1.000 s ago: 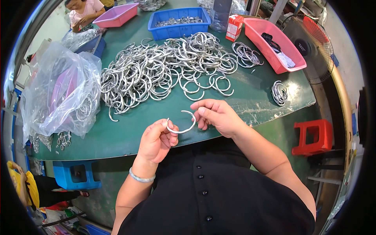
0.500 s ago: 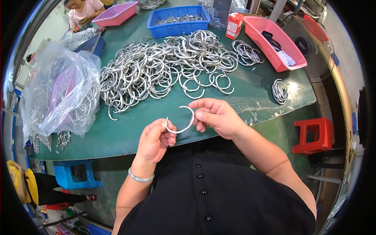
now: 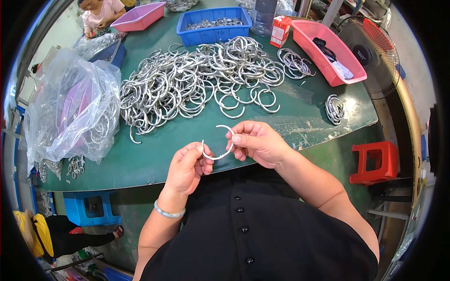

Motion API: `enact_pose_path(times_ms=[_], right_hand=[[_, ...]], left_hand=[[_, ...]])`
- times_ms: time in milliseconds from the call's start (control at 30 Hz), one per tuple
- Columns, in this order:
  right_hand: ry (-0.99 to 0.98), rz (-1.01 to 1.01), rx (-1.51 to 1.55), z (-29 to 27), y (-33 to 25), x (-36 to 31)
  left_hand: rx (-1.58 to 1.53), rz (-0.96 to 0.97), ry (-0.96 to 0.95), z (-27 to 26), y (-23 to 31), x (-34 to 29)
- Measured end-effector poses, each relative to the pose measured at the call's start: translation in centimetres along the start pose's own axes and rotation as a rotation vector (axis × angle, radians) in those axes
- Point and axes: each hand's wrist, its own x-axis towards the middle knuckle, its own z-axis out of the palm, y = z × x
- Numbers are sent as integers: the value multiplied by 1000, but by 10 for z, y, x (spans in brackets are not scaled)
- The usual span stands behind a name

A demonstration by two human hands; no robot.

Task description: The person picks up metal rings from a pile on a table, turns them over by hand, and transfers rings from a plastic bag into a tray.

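Note:
Between my two hands is a silver open bangle (image 3: 217,158), held over the near edge of the green table (image 3: 154,164). My left hand (image 3: 186,167) pinches its left end between thumb and fingers. On the opposite side, my right hand (image 3: 257,142) has thumb and fingertips closed on the bangle's right curve. The gap in the bangle points up and to the left. Just beyond my hands lies a large heap of similar bangles (image 3: 164,89), with a few loose ones at its near edge.
A clear plastic bag (image 3: 70,107) stands left of the heap. Behind are a blue bin (image 3: 213,33) of metal pieces and a pink basket (image 3: 328,61). A small bangle stack (image 3: 334,110) sits at right, near a fan (image 3: 368,56). A red stool (image 3: 375,161) stands beside the table.
My right thumb and fingers have closed onto the bangle's right side, where the forefinger was stretched out before. The bangle has shifted slightly right. At lower left, a person in yellow has moved.

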Motion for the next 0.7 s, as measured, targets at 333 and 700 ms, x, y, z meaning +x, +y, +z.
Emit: enact_pose_path(times_ms=[333, 700], right_hand=[[67, -392, -602, 9, 5, -3], [64, -1140, -1545, 22, 13, -1]], left_hand=[[295, 374, 257, 14, -8, -4], [258, 295, 39, 26, -11, -4]])
